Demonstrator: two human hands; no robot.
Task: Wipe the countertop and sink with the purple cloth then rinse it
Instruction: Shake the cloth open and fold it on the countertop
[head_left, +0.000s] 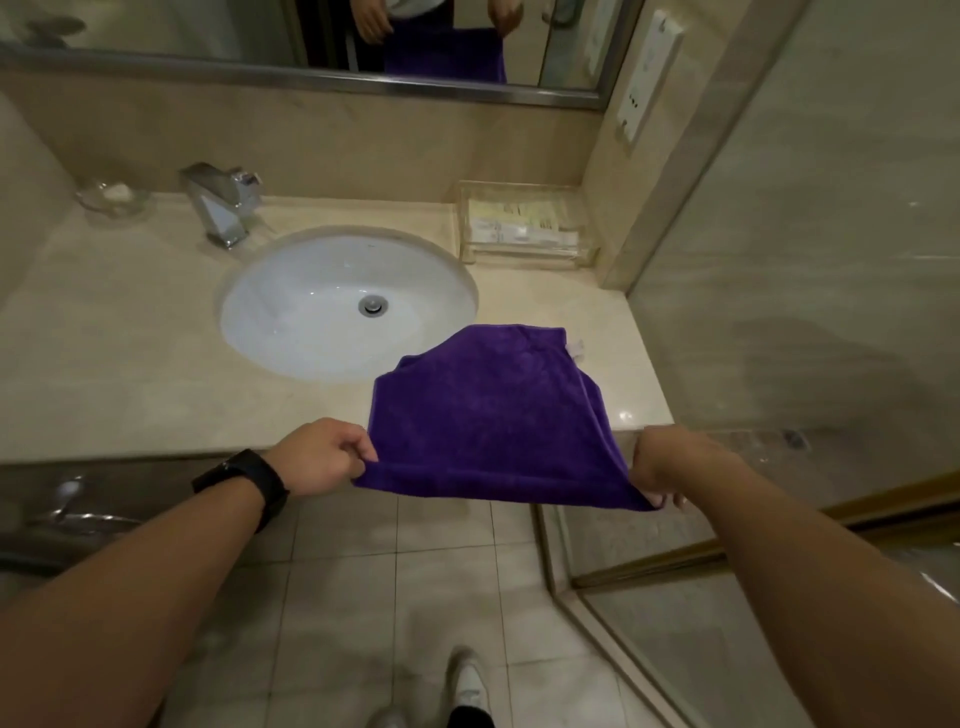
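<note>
Leftmost, near the back left corner of the countertop: a glass soap dish, then a chrome faucet at the back rim of the white sink. Nearer, just off the front edge: left hand reaching forward on a straight forearm, black watch at the wrist, thumb and curled fingers pinching the near left corner of the purple cloth. Cloth spread wide between both hands, near edge lifted in front of the countertop's front edge, far part lying out over the front right area and just overlapping the sink's front right rim; cannot tell whether it touches the stone. Beyond, at the back right corner, a clear tray of small packets. Right hand level with the left, knuckles up, fingers curled down and gripping the cloth's near right corner, by the front right corner of the countertop.
</note>
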